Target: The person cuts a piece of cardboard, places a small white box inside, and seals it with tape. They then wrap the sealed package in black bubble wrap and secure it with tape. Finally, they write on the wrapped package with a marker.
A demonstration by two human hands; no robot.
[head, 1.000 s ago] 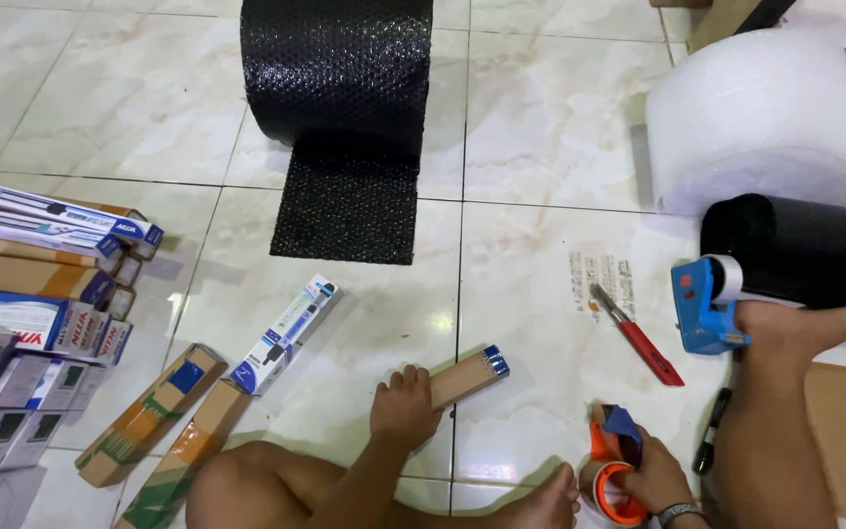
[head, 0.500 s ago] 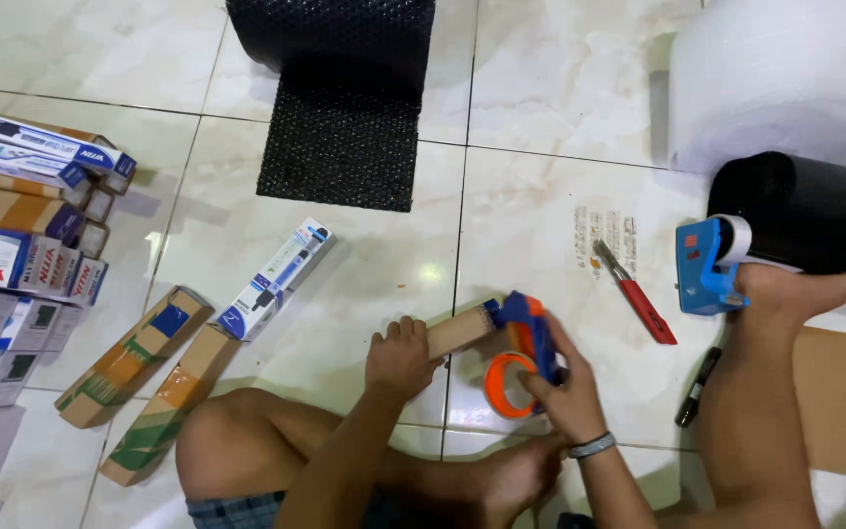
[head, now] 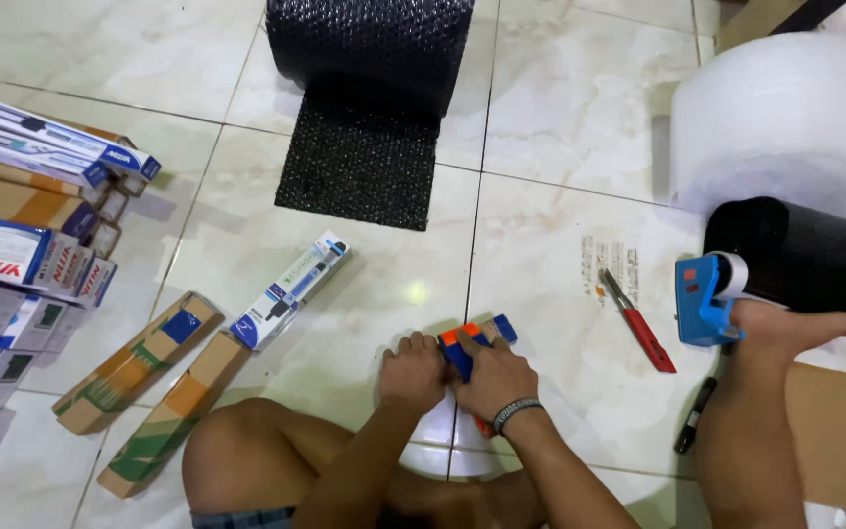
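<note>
- Left hand closed around long brown cardboard box, beneath fingers.
- Right hand gripping orange-and-blue plastic tape dispenser; best pressed flat, drawn straight.

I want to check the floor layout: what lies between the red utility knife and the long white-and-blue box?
In the head view, both hands, left hand and right hand, work an orange-and-blue tape dispenser there, between red utility knife and white-and-blue box.

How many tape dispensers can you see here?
2. An orange-and-blue tape dispenser sits under the right hand, beside the left hand; a blue tape dispenser stands by the foot. Others may be hidden.
</note>
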